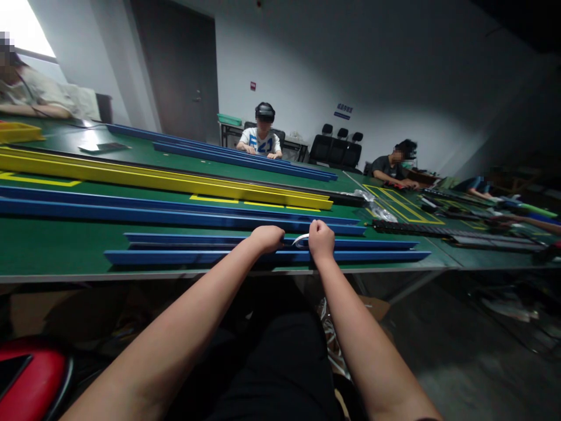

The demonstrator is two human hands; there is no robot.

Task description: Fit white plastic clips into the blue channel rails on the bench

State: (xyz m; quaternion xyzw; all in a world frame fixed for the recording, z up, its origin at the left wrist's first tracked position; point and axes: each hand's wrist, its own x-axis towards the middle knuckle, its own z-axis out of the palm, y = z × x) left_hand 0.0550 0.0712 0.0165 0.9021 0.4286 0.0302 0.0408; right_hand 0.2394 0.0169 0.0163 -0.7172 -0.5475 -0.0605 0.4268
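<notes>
A thin white strip (300, 238) curves out of the closed fingers of my right hand (322, 240), its free end bending down toward the near blue channel (175, 256). Close by on the left, my left hand (268, 238) is closed, its fingertips turned down by the channel; what they grip is hidden. Both hands are over this long blue channel, which lies along the table's front edge. Just beyond them runs a second blue channel (184, 215).
A yellow channel (175, 178) lies farther back on the green table (56, 242), with more blue channels (245, 156) beyond. Clear plastic wrap (379, 207) and a dark slotted strip (412, 230) are on the right. A co-worker (262, 137) sits opposite; others sit left and right.
</notes>
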